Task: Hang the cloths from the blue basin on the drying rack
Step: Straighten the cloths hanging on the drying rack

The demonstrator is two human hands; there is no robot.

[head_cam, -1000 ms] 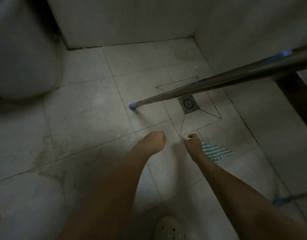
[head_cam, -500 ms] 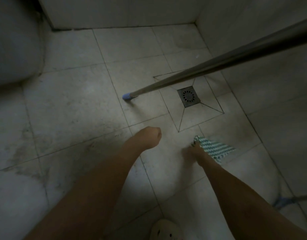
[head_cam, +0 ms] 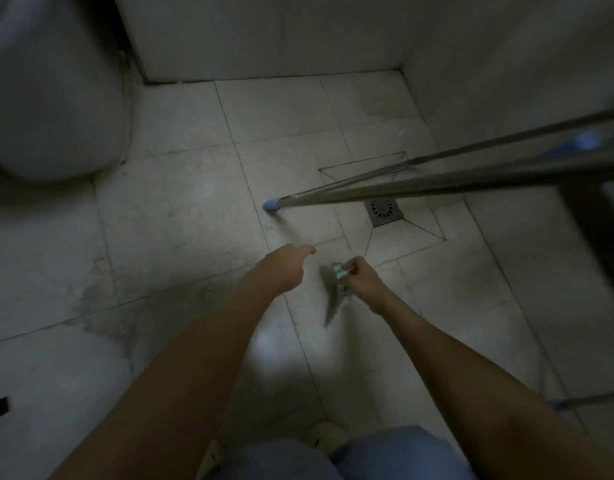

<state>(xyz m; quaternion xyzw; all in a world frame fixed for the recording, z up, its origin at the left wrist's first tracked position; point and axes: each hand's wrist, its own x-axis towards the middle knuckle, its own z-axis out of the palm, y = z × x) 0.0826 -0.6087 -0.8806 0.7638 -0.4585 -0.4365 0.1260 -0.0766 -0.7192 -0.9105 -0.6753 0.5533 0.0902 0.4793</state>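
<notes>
At lower centre of the frame, the right hand (head_cam: 362, 284) pinches a limp, evidently light patterned cloth (head_cam: 336, 292), probably best spread by its corners; the left hand (head_cam: 285, 270) is curled, empty.

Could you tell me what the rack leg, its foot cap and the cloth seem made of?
The rack leg looks like bare metal: smooth tube, dull sheen. Its foot cap seems matte blue plastic or rubber. The cloth is soft fabric, hanging limp from the right hand, though blurred.

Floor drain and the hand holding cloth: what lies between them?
Nothing: head view shows only bare tile between the drain and the right hand pinching the cloth.
</notes>
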